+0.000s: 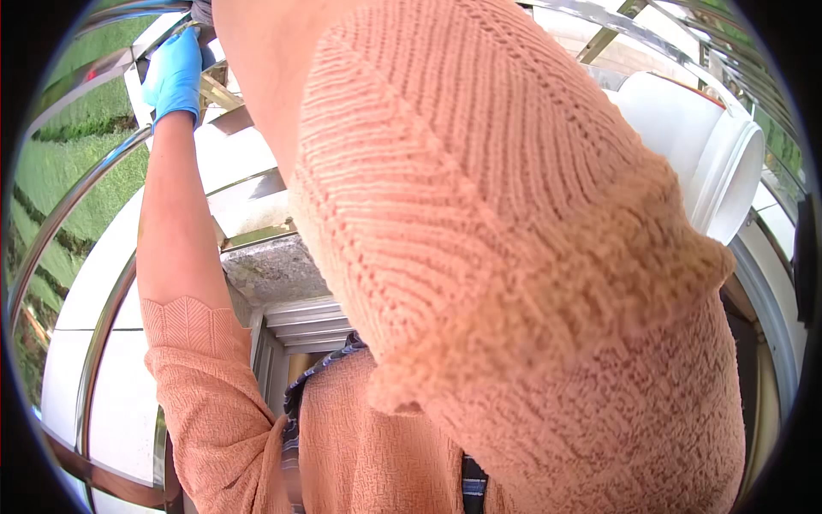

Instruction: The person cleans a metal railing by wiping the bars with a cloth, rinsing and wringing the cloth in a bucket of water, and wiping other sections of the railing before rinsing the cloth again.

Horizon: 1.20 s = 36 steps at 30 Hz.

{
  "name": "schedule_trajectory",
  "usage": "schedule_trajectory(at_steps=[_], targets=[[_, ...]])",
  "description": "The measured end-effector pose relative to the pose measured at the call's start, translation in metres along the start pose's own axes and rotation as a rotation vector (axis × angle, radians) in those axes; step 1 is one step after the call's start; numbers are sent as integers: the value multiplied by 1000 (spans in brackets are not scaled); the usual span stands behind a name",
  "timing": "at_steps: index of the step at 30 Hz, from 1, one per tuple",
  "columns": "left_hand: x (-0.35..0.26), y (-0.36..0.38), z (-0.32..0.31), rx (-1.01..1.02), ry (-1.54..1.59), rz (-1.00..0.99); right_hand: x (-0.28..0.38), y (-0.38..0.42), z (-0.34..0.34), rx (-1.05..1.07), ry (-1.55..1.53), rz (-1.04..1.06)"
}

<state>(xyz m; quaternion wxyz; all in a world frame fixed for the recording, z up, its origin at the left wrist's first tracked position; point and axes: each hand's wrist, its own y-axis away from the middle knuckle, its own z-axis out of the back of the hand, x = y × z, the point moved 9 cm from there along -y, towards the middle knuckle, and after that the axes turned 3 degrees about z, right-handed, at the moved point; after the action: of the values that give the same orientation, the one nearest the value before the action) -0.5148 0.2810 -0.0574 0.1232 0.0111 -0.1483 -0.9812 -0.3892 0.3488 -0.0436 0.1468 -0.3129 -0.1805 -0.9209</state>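
My left hand [175, 73], in a blue glove, is raised at the upper left beside the shiny metal railing [116, 158]. Its fingers are curled closed at the top; what they hold is hidden. A small dark grey thing [203, 11], perhaps cloth, shows just above them at the frame's edge. My right arm, in a peach knitted sleeve [514, 171], crosses close to the camera and covers much of the view. Its bare forearm [261, 77] runs out at the top, so my right hand is out of sight.
A white plastic bucket [693, 150] lies tilted at the right, partly behind the sleeve. Curved metal bars surround me, with greenery [73, 180] beyond them. Below my arms are a stone ledge [274, 270] and a window frame [308, 321].
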Motion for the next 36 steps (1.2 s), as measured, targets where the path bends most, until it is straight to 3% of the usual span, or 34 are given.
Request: schedule_trajectory(at_steps=[5,9,11,14,16,18,19,20,21,23,25,27,28,29,30,31,32,33,34,36], targets=[[6,13,17,-103,28,130,5,-2,10,-148,152,12],[-7,23,28,-199,61,67,15,33,25,-466,314,108],[-8,24,28,-227,90,56,29,77,35,-663,328,254],[-7,24,27,-325,125,18,22,119,50,-782,-83,394],[-6,23,27,-383,164,3,-17,144,18,-425,-655,-90],[-5,29,34,-460,229,-6,-34,197,22,-605,-1166,-45],[-4,34,38,-504,261,-16,-54,222,27,-668,-1198,-142],[-1,38,40,-571,334,-37,-62,243,46,-794,-1199,-97],[4,49,45,-714,524,-127,-70,264,60,-929,-1199,-58],[11,67,45,-784,896,-146,-66,288,99,-1091,-1214,-30],[-22,106,61,-619,1195,-227,-47,269,127,-998,-1207,-25],[-73,160,97,-792,969,-546,-41,235,139,-857,-1145,-32],[-93,166,103,-758,925,-643,-56,204,120,-644,-1202,-167],[-112,171,107,-722,881,-742,-62,175,118,-626,-1184,-148],[-127,176,107,-683,834,-843,-62,137,111,-468,-1334,-20],[-136,167,96,-586,785,-818,-59,101,96,-255,-1316,158],[-145,153,80,-491,733,-788,-87,69,62,-239,-1101,57],[-152,137,62,-401,676,-757,-95,54,34,41,-958,-130],[-145,113,37,-286,738,-581,-98,52,26,366,-614,-235],[-149,107,30,-418,524,-490,-90,64,37,411,-514,-328]])
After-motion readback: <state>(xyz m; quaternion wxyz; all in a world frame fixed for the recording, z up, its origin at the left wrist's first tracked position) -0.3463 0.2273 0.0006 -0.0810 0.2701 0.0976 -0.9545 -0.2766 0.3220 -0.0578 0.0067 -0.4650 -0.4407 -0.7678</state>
